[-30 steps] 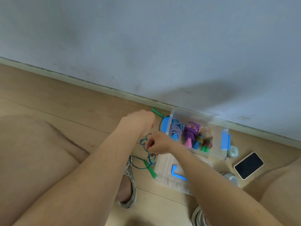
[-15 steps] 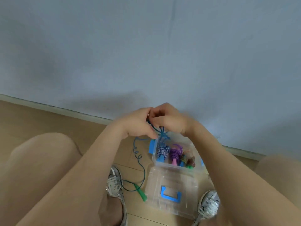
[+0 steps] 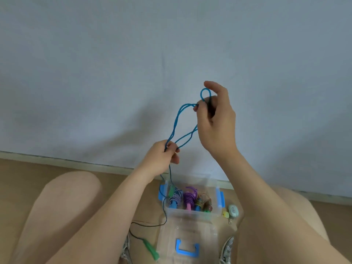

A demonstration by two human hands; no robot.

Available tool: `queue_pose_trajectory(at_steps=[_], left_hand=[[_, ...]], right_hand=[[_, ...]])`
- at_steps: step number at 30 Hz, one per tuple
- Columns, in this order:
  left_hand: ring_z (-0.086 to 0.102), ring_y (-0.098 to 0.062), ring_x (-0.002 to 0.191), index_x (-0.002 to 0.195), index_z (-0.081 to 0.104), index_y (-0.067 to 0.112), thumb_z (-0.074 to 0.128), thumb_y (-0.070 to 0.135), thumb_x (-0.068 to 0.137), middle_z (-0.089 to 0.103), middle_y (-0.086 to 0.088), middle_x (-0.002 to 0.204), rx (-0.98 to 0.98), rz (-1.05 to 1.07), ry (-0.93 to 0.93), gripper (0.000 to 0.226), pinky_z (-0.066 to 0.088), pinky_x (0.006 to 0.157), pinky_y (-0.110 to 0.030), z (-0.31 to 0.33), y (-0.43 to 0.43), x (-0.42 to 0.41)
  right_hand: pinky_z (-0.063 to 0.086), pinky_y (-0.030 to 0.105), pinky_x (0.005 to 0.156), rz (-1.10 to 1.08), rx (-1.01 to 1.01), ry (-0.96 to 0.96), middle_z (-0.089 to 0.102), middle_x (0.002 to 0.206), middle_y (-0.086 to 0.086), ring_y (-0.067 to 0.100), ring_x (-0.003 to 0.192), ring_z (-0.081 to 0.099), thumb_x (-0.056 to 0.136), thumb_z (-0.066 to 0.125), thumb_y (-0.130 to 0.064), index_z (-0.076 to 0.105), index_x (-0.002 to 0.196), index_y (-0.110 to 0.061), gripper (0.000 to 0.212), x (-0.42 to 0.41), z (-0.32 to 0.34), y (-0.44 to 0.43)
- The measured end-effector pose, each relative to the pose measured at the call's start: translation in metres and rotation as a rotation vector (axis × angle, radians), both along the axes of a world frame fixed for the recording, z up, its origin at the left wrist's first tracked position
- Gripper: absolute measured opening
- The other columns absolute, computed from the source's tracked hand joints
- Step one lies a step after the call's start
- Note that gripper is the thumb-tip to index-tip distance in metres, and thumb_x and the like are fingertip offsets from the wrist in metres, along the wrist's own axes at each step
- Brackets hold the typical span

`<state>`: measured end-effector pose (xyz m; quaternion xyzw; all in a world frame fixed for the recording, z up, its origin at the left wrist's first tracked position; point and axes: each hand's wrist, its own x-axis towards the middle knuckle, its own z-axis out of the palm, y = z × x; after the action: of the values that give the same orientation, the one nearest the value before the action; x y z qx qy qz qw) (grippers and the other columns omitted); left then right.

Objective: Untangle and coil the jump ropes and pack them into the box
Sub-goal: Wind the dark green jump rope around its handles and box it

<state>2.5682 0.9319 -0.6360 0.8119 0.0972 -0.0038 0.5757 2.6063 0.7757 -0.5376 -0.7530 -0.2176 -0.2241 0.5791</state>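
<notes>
Two hands (image 3: 215,121) hold thin blue rope (image 3: 176,126), looped, w/ green handles (image 3: 151,248).

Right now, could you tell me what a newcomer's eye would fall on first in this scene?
First, the blue jump rope stretched in loops between the raised right hand and the lower left hand, in front of the pale wall. Next, the clear box on the floor below, holding coiled ropes, with its lid lying in front and a green handle beside it.
</notes>
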Motion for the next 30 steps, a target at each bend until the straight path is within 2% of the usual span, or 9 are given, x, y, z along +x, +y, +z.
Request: queue_pose_trajectory(at_steps=[2,5,7,11,14,18,24,27,30], left_hand=[[0.059,-0.019,0.053,0.1,0.069,0.01,0.047,0.024,0.112,0.056,0.008,0.06,-0.089,0.139,-0.003,0.029,0.054,0.069,-0.039,0.001,-0.004,0.006],[0.041,-0.017,0.055,0.085,0.077,0.017,0.057,0.023,0.103,0.043,0.016,0.049,-0.12,0.3,-0.043,0.028,0.038,0.062,-0.036,0.012,-0.006,0.014],[0.035,-0.018,0.056,0.073,0.078,0.017,0.058,0.024,0.096,0.037,0.014,0.045,-0.14,0.372,-0.057,0.032,0.029,0.059,-0.035,0.021,-0.005,0.015],[0.024,-0.018,0.051,0.065,0.08,0.014,0.051,0.031,0.09,0.029,0.008,0.051,-0.249,0.431,-0.036,0.041,0.022,0.055,-0.033,0.029,-0.003,0.014],[0.028,-0.017,0.054,0.062,0.077,0.014,0.054,0.028,0.087,0.033,0.006,0.054,-0.265,0.395,-0.012,0.037,0.024,0.055,-0.032,0.03,-0.01,0.016],[0.039,-0.019,0.056,0.076,0.075,0.011,0.058,0.027,0.088,0.046,0.003,0.057,-0.243,0.389,-0.01,0.026,0.031,0.06,-0.032,0.031,-0.017,0.017],[0.058,-0.025,0.087,0.078,0.071,0.02,0.054,0.016,0.093,0.064,0.001,0.088,-0.15,0.498,-0.02,0.024,0.043,0.073,-0.034,0.023,-0.014,0.024],[0.048,-0.027,0.079,0.076,0.06,0.015,0.047,0.015,0.089,0.06,-0.008,0.087,-0.227,0.464,0.005,0.019,0.035,0.063,-0.032,0.022,-0.016,0.027],[0.038,-0.021,0.061,0.079,0.055,0.011,0.044,0.015,0.095,0.053,-0.013,0.088,-0.268,0.34,0.046,0.02,0.028,0.051,-0.026,0.025,-0.019,0.025]], right_hand=[[0.047,0.018,0.066,-0.083,-0.122,0.052,0.071,0.09,0.001,0.008,0.077,0.066,0.107,0.044,-0.006,0.05,0.142,-0.014,0.036,0.004,-0.02,-0.017],[0.053,0.032,0.067,-0.159,-0.208,0.273,0.074,0.102,-0.001,0.017,0.075,0.067,0.111,0.037,-0.01,0.055,0.136,-0.014,0.031,0.01,-0.039,-0.035],[0.049,0.022,0.069,-0.189,-0.214,0.318,0.075,0.1,0.001,0.016,0.083,0.068,0.113,0.033,-0.012,0.056,0.136,-0.015,0.033,0.008,-0.042,-0.043],[0.065,0.044,0.065,-0.059,0.113,0.589,0.071,0.086,0.013,0.031,0.066,0.077,0.116,0.026,-0.028,0.054,0.13,-0.028,0.032,-0.001,-0.038,-0.052],[0.065,0.053,0.061,0.029,0.232,0.739,0.058,0.08,0.017,0.044,0.065,0.076,0.115,0.027,-0.035,0.055,0.13,-0.028,0.032,-0.009,-0.036,-0.054],[0.065,0.045,0.058,0.027,0.405,0.784,0.049,0.077,0.011,0.045,0.064,0.076,0.114,0.041,-0.032,0.056,0.131,-0.023,0.025,-0.007,-0.034,-0.057],[0.065,0.042,0.067,-0.085,0.747,0.801,0.046,0.089,0.009,0.038,0.07,0.077,0.112,0.042,-0.017,0.052,0.126,-0.013,0.017,-0.001,-0.039,-0.068],[0.066,0.042,0.076,-0.134,0.516,0.754,0.058,0.098,0.01,0.029,0.072,0.077,0.105,0.049,-0.008,0.061,0.12,-0.015,0.021,0.003,-0.043,-0.072],[0.063,0.052,0.087,-0.075,0.031,0.702,0.071,0.084,0.007,0.03,0.082,0.077,0.092,0.064,-0.021,0.059,0.124,-0.029,0.033,0.001,-0.052,-0.069]])
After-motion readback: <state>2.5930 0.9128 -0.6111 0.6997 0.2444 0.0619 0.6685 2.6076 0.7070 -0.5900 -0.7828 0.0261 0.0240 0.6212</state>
